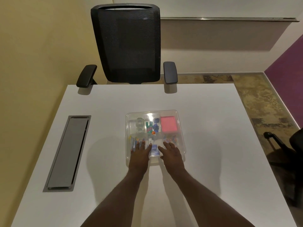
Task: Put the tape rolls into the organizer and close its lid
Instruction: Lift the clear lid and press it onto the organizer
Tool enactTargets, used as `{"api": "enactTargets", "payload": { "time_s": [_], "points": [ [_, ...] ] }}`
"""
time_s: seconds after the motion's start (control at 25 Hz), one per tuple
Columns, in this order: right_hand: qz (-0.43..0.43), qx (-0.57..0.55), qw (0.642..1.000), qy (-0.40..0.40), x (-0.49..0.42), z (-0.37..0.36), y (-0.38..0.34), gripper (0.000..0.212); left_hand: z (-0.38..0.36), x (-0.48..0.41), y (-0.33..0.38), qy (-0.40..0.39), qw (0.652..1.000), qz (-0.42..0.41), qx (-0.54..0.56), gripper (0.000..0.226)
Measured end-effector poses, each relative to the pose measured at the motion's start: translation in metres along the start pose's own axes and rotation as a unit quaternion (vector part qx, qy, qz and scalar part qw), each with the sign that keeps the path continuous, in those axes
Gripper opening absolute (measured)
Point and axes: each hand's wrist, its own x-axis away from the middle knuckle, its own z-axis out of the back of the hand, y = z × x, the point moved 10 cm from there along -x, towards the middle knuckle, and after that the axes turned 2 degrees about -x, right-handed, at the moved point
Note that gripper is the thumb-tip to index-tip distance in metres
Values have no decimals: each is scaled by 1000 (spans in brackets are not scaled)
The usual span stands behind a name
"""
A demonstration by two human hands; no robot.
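Organizer (177,128): on the white table (213,161) — lid down
Left hand (139,154): flat, fingers spread, on the lid's near edge
Right hand (172,154): likewise — just beside

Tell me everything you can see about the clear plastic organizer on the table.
The organizer is a square, shallow box of clear plastic with rounded corners, lying flat on the white table, near its middle. Its transparent lid appears to be down. Inside, dividers make compartments: clear tape rolls at the far left, a pink pad at the far right, small blue and green items between them, coloured clips nearer. The left hand and right hand lie flat, fingers spread, on its near edge.
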Motion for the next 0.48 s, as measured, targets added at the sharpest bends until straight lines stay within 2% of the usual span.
{"api": "enactTargets", "payload": {
  "time_s": [0.48],
  "points": [
    [6,27,1000,0,-52,4,3,64,18,-46,-8,10,1000,-17,-9,72]
  ]
}}
